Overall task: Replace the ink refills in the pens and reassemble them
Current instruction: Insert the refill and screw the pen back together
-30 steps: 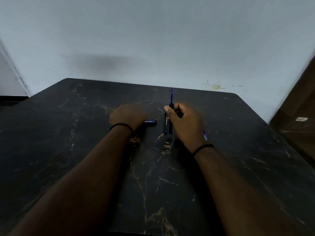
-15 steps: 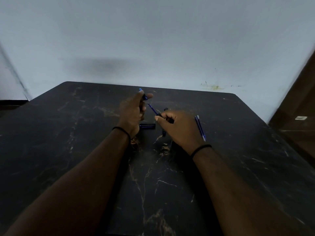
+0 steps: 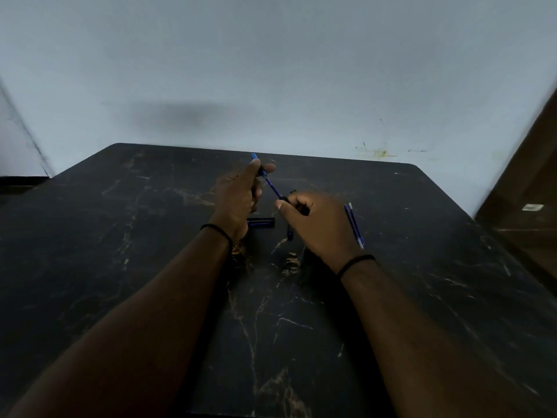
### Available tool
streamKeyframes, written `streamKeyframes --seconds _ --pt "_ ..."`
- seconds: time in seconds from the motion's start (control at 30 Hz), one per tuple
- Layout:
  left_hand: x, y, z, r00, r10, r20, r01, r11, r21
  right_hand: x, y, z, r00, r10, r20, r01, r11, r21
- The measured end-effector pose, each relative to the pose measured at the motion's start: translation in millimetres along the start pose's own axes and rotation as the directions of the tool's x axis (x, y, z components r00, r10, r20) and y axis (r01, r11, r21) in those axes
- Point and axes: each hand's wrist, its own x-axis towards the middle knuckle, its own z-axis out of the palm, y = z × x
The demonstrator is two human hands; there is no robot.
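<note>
Over a dark marble table (image 3: 150,267), a person's left hand (image 3: 238,197) is pinching a blue refill (image 3: 271,184) while the right hand (image 3: 313,221) is gripping the pen barrel (image 3: 284,200), apparently to separate them; spare refills (image 3: 354,224) are lying just beside the right hand.

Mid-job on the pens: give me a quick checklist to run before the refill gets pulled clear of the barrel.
1. Left hand grips the blue refill near its far end: ok.
2. Right hand grips the black barrel: ok.
3. Refill fully out of the barrel: cannot tell, the joint sits behind the fingers.
4. Spare refills lying on the table right of the right hand: ok.
5. Pen part lying between the hands, apart from both: ok.
6. Refill straight, not bent: ok.
</note>
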Motion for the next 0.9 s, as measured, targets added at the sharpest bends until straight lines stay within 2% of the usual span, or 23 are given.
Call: streamKeyframes --seconds 0.23,0.43,0.6,0.67,0.77,0.9 --pt "-2.0 -2.2 9.1 0.995 0.095 0.041 -0.101 0.98 0.172 -1.3 -2.1 -4.2 1.0 0.016 -0.023 -0.018 0.997 -0.078" --pt "-8.5 -3.9 18.8 0.994 0.084 0.069 -0.095 0.978 0.188 2.0 -1.9 -8.2 0.993 0.002 -0.115 -0.027 0.976 -0.218" --pt "-5.7 -1.0 12.5 0.998 -0.039 0.056 0.039 0.999 0.002 4.0 3.7 -6.0 0.986 -0.025 -0.163 -0.009 0.979 -0.203" --pt "-4.6 -0.1 9.6 0.996 -0.052 0.076 0.056 0.997 -0.046 4.4 6.0 -4.4 0.987 0.009 -0.158 -0.03 0.991 -0.129" --pt "-3.6 -2.5 9.1 0.994 -0.065 0.093 0.071 0.996 -0.062 3.5 5.9 -2.9 0.979 0.045 -0.199 -0.045 0.999 0.005" --pt "-0.7 -6.2 6.5 0.991 -0.076 0.11 0.085 0.993 -0.077 3.3 4.8 -2.5 0.973 0.088 -0.215 -0.079 0.996 0.049"
